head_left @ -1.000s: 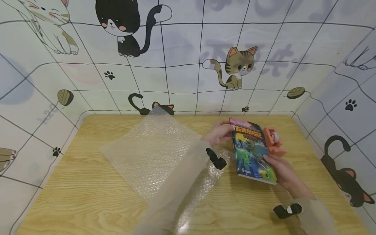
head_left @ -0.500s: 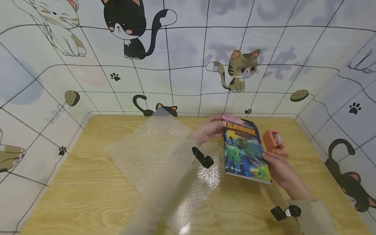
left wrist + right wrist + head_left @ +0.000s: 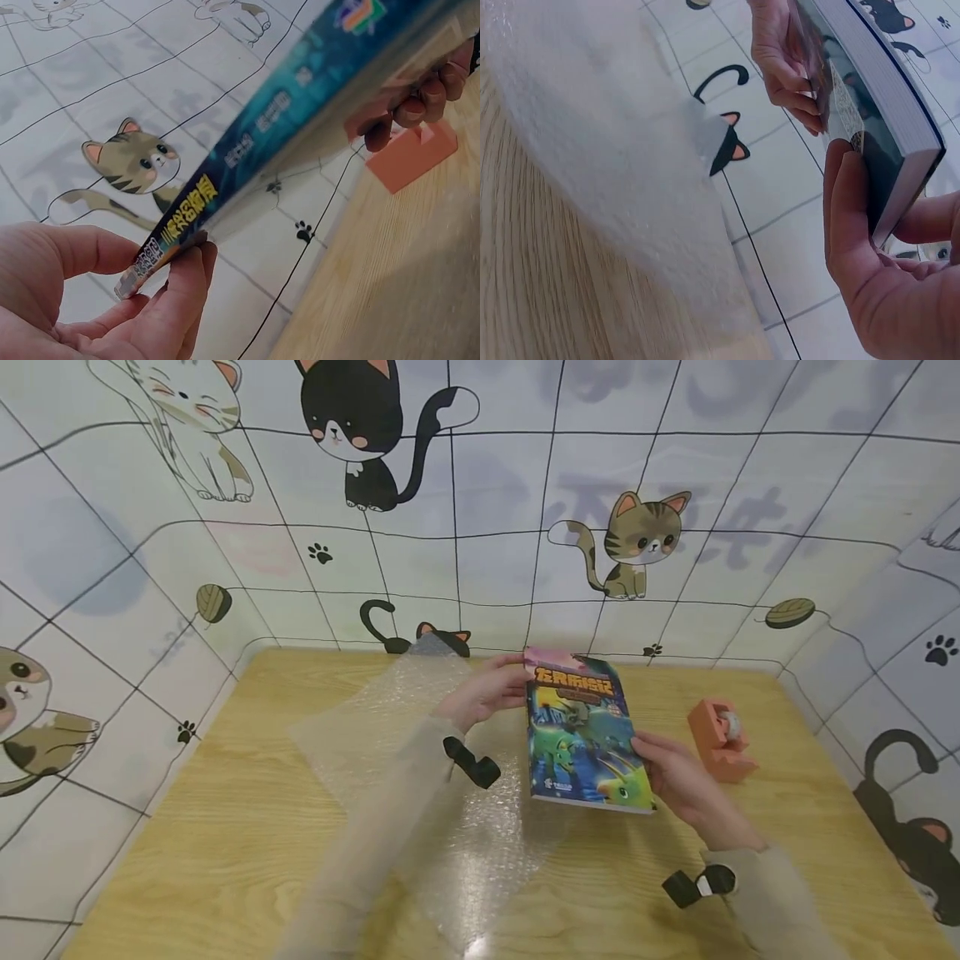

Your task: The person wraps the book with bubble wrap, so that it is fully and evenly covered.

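Observation:
A paperback book (image 3: 581, 735) with a colourful dinosaur cover is held between both hands, tilted above the table. My left hand (image 3: 487, 692) pinches its upper left corner, thumb on one side and fingers on the other, as the left wrist view shows at the spine (image 3: 247, 142). Lower down on the opposite side, my right hand (image 3: 686, 781) grips the book's edge; in the right wrist view its fingers (image 3: 846, 202) lie against the back cover. A sheet of clear bubble wrap (image 3: 420, 710) is spread flat on the table, partly beneath the book and the left forearm.
An orange tape dispenser (image 3: 722, 739) with a roll of tape stands on the wooden table (image 3: 247, 827), to the right of the book. Behind the table rises a wall covering (image 3: 495, 568) printed with cats and grid lines.
Both hands have carried the book leftward, away from the tape dispenser and over the right part of the bubble wrap. The head view has shifted slightly; the grips look the same.

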Available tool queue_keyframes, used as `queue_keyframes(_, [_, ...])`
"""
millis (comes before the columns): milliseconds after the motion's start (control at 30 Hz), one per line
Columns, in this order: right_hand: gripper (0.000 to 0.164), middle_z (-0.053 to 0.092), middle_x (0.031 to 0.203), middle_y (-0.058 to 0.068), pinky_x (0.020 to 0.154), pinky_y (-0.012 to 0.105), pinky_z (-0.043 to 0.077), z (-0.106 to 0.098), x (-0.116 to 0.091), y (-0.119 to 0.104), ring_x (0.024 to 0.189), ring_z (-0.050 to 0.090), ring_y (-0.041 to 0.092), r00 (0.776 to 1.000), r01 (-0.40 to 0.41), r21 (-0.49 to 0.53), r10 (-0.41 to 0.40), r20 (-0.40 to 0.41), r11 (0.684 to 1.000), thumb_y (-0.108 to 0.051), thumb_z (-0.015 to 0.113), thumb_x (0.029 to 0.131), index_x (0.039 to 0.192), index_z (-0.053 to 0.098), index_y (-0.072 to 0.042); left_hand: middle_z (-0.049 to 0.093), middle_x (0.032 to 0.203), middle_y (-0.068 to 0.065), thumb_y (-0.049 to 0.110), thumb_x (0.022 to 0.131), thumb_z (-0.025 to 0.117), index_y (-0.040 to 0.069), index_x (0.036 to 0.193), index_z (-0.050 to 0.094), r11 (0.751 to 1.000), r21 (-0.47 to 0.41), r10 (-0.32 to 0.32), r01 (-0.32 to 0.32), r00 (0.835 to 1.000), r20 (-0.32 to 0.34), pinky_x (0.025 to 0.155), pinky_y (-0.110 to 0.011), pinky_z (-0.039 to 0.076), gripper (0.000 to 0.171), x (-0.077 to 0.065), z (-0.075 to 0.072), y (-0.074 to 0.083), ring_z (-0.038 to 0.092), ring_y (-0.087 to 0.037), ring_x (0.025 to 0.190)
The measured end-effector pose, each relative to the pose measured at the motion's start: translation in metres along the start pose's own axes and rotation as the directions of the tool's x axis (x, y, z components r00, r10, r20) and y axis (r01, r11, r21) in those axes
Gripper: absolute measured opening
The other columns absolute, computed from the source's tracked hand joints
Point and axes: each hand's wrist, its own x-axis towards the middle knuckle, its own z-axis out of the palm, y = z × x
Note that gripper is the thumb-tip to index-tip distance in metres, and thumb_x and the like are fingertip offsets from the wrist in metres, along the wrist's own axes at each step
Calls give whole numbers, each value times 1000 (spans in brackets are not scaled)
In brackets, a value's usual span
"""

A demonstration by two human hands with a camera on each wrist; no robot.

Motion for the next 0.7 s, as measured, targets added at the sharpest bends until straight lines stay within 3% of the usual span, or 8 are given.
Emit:
queue_keyframes(267, [53,67,88,-7,68,23,53,31,20,-1,78,65,6,997,16,-33,-13,76,999,-18,38,102,138,22,18,55,121,-20,3,92,55,7,137,40,1000,26,10,-9,998,-63,92,-41,48,48,-16,-39,1,59,-25,94])
queue_keyframes(433, [50,66,87,-6,68,24,53,48,32,1,78,64,7,993,8,-44,-3,120,999,-14,37,102,137,23,19,54,123,-21,3,93,53,8,139,38,998,54,22,-19,998,-64,92,-41,48,49,-26,-63,0,58,-26,98])
queue_keyframes(700, [46,66,90,-4,72,25,54,77,52,9,81,64,8,978,7,-83,10,209,997,-11,35,102,137,26,18,54,122,-19,5,93,52,8,139,37,997,75,14,-7,995,-100,87,-36,51,48,-43,-104,-5,60,-22,93])
